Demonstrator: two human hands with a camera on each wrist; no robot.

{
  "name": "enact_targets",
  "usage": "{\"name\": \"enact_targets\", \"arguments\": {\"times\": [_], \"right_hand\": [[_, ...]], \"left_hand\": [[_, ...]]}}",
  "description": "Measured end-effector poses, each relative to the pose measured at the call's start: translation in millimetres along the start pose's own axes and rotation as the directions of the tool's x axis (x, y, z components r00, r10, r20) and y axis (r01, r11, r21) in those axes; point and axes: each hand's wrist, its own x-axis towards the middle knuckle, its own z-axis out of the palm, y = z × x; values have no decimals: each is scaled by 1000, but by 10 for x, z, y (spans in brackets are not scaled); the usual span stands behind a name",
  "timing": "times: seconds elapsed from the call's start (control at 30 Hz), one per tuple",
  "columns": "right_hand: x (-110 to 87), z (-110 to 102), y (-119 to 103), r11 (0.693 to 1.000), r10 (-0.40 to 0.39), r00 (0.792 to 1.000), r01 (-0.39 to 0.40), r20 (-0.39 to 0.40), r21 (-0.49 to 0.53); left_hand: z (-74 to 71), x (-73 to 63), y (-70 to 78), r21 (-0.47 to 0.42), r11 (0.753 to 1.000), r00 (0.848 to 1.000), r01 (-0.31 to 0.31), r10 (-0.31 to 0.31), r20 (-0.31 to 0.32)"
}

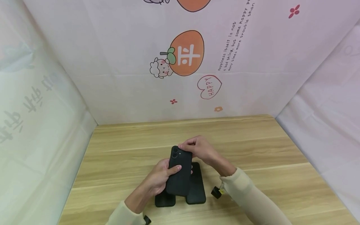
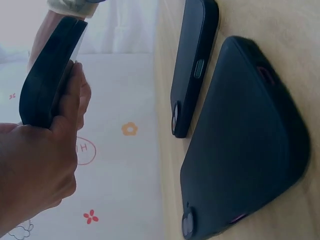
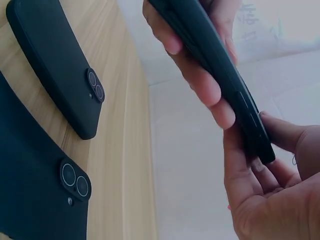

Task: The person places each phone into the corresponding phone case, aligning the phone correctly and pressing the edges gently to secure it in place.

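A black smartphone (image 1: 180, 175) with two camera lenses is held above the table, its back facing up in the head view. My left hand (image 1: 161, 175) grips it from the left, thumb across the back and fingers underneath. At its top right corner my right hand (image 1: 200, 149) pinches the edge between thumb and fingers. Beneath it, two more black smartphones lie on the wood: one at the right (image 1: 197, 187) and one at the left (image 1: 165, 200), partly hidden by the held phone. Their backs and paired lenses show in the right wrist view.
The wooden table (image 1: 121, 147) is enclosed by a printed white cloth backdrop (image 1: 126, 93) behind and cloth at both sides. Black wrist-worn pieces show by both sleeves, one near the right sleeve (image 1: 242, 187).
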Motion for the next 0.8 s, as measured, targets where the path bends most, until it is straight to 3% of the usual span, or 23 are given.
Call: {"name": "enact_targets", "arguments": {"times": [0.2,0.4,0.57,0.8], "right_hand": [[-15,26,-25,999,-20,999,18,-28,-46],[-28,26,-16,999,-32,997,30,-72,-36],[-58,46,32,998,-54,990,51,-134,-26],[-112,146,164,999,-47,990,48,-134,5]], "left_hand": [[16,-4,-18,-10,1000,1000,-2,2,29],[19,13,-6,3,1000,1000,-17,18,-7],[-15,26,19,30,998,988,-56,60,-141],[-59,51,68,46,992,935,-116,124,-333]]}}
